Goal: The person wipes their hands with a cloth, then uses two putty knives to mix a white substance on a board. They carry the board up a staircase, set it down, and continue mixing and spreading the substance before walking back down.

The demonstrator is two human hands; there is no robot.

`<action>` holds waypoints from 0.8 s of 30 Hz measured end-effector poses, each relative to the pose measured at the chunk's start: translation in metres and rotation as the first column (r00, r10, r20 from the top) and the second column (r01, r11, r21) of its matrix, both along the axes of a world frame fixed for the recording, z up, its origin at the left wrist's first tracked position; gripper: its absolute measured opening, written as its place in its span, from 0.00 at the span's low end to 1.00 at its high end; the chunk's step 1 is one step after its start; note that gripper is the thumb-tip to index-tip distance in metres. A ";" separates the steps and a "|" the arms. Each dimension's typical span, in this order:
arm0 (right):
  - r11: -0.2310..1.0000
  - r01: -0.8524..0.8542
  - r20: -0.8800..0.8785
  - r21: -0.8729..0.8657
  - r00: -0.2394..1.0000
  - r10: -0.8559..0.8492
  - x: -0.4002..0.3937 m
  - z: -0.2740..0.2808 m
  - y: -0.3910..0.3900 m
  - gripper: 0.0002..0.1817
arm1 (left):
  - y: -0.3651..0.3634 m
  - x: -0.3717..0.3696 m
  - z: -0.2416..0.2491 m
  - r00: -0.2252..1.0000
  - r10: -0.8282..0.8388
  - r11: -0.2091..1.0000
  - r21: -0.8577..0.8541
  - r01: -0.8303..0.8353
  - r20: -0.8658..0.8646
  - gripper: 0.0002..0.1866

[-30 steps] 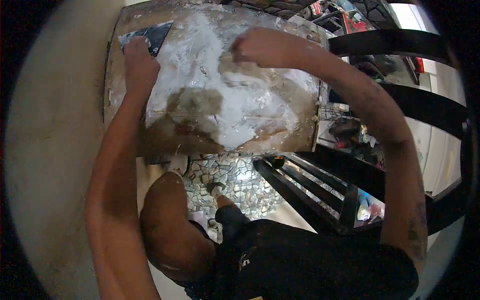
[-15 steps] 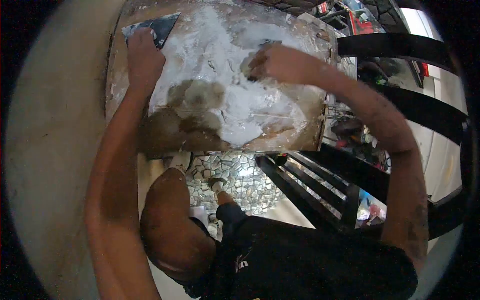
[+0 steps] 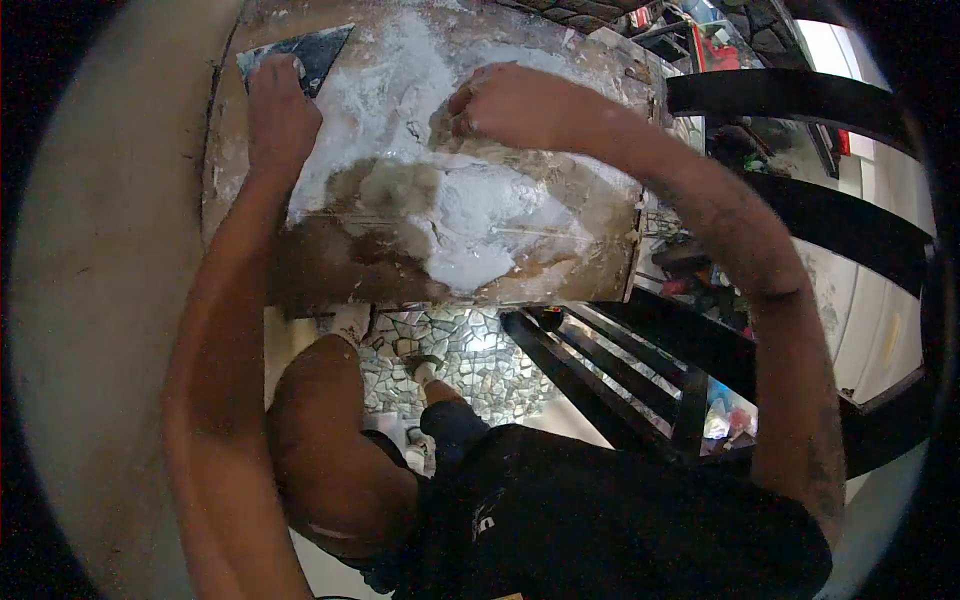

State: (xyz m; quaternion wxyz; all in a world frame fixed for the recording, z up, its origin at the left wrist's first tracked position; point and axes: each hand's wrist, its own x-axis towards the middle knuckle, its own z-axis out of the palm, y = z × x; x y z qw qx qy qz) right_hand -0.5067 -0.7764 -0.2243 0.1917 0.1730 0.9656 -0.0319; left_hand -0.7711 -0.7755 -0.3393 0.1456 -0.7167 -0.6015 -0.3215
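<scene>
My left hand [image 3: 284, 112] is closed on a dark, wide-bladed scraper [image 3: 322, 60] at the board's far left corner. The blade flares out beyond my fingers and is smeared with white. White powdery, paste-like material [image 3: 485, 225] is spread across the middle of the wooden board [image 3: 330, 270]. Over that white layer, my right hand [image 3: 505, 105] is curled with its knuckles up. Whatever its fingers hold, if anything, is hidden beneath the hand.
A plain wall [image 3: 120, 250] runs along the left. Black curved bars [image 3: 790, 92] and a slatted black frame [image 3: 600, 375] stand to the right. Below the board's near edge lie a stone-patterned floor [image 3: 480, 350] and my bent legs. Clutter fills the far right.
My right hand has moved left across the white material, and the dark edge near its fingers is no longer visible. My left hand stays on the scraper. The whole view has shifted slightly.
</scene>
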 end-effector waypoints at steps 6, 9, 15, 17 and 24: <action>0.991 0.020 -0.016 -0.135 1.000 -0.023 0.032 -0.012 0.008 0.13 | -0.001 -0.008 -0.008 0.997 -0.041 0.999 0.023 0.043 -0.061 0.19; 0.997 -0.058 0.028 0.052 0.998 0.057 -0.004 0.018 -0.002 0.13 | 0.002 -0.002 -0.004 1.000 0.003 1.000 0.001 -0.003 -0.027 0.20; 0.991 -0.055 -0.072 -0.119 0.996 0.046 0.023 -0.003 0.004 0.12 | -0.008 -0.003 0.000 0.999 -0.033 0.998 -0.048 0.033 -0.005 0.22; 0.990 -0.098 0.135 -0.099 0.985 0.111 -0.004 0.016 0.013 0.12 | -0.002 0.003 0.006 0.999 -0.035 0.997 -0.064 0.036 0.013 0.22; 0.990 -0.136 -0.205 -0.027 0.970 0.128 0.026 -0.028 0.006 0.13 | -0.003 -0.008 -0.009 0.998 -0.058 0.997 -0.043 0.056 -0.032 0.22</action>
